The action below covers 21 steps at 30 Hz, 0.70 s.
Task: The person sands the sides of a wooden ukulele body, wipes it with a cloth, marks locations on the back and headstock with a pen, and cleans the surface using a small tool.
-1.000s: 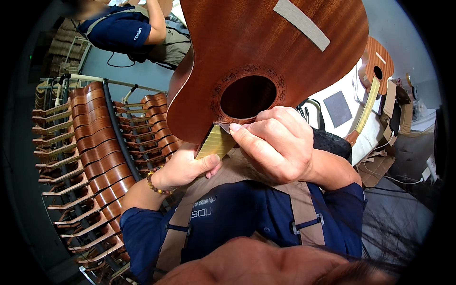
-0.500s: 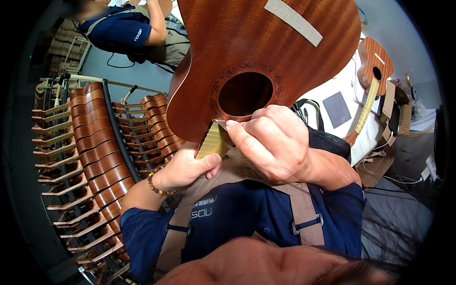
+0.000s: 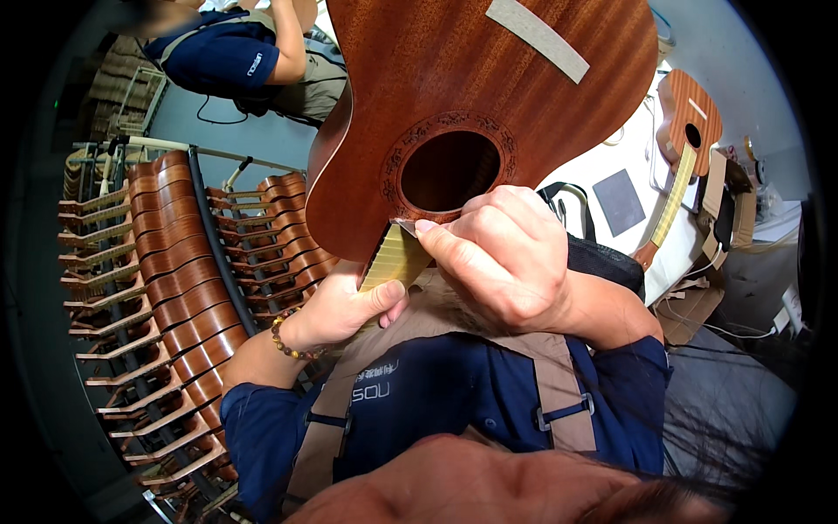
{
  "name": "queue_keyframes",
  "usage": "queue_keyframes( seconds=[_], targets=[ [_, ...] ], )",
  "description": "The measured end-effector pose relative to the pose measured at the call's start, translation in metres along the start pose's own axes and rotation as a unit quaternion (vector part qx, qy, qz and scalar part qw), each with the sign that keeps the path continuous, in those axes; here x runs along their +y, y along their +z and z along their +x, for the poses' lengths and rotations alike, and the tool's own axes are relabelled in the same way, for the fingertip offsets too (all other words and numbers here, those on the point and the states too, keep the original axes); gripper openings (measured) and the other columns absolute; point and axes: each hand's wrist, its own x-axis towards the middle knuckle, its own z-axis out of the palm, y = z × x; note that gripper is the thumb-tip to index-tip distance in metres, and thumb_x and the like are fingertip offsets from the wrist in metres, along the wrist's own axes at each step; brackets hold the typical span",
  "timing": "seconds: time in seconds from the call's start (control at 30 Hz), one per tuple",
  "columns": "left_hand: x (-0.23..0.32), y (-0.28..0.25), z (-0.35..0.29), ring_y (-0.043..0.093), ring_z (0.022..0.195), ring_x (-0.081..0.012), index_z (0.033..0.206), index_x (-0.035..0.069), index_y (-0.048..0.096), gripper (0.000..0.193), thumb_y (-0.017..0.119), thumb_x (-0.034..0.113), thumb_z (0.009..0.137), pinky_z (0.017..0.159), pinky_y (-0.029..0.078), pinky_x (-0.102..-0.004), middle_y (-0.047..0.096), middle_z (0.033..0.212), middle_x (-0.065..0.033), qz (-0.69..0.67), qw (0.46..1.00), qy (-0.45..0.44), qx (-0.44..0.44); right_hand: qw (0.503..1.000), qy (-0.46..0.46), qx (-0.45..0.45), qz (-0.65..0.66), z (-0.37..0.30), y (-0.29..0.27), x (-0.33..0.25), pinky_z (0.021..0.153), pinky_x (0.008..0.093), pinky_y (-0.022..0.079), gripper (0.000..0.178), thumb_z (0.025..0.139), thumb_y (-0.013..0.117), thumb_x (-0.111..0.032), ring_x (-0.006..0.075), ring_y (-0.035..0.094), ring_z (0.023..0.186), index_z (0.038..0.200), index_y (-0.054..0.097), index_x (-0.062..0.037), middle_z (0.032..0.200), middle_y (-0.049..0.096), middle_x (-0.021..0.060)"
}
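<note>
A brown wooden ukulele fills the top middle, its body pointing away from me and its neck toward my chest. Pale yellow tape covers its fretboard. My left hand is closed around the neck, thumb along the tape's edge. At the fretboard's end, just below the sound hole, my right hand pinches a thin pale piece between thumb and bent forefinger. Whether that piece is the tape's lifted end or something separate, I cannot tell. A grey strip lies across the body's far part.
Racks of several brown ukulele bodies with necks stand on the left. A co-worker works at the upper left. On the right, a white table bears another taped ukulele, a dark flat pad and a black bag.
The ukulele's body has tilted very slightly, and my right hand has shifted a little with its pinch kept at the fretboard's end. My left hand stays put.
</note>
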Motion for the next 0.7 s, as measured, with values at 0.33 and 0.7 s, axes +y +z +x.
queue_keyframes(
  seconds=[0.33, 0.7],
  targets=[
    [0.001, 0.006, 0.001, 0.049, 0.062, -0.0065, 0.090, 0.003, 0.052, 0.030, 0.052, 0.032, 0.095, 0.057, 0.042, -0.0201, 0.053, 0.071, -0.0009, -0.019, 0.999, -0.006, 0.038, 0.999, -0.016, -0.022, -0.038, 0.005, -0.001, -0.004, 0.051, 0.0273, 0.041, 0.032, 0.055, 0.066, -0.007, 0.0176, 0.052, 0.059, 0.084, 0.065, 0.0051, 0.063, 0.049, 0.0044],
    [0.003, 0.003, 0.001, 0.049, 0.061, -0.0067, 0.085, 0.004, 0.053, 0.030, 0.052, 0.032, 0.095, 0.058, 0.041, -0.0205, 0.053, 0.069, -0.0003, -0.002, 0.999, -0.020, 0.031, 0.993, -0.055, -0.035, -0.102, 0.000, 0.002, -0.005, 0.053, 0.0260, 0.039, 0.033, 0.054, 0.064, -0.007, 0.0157, 0.052, 0.060, 0.085, 0.065, 0.0041, 0.065, 0.051, 0.0036]
  ],
)
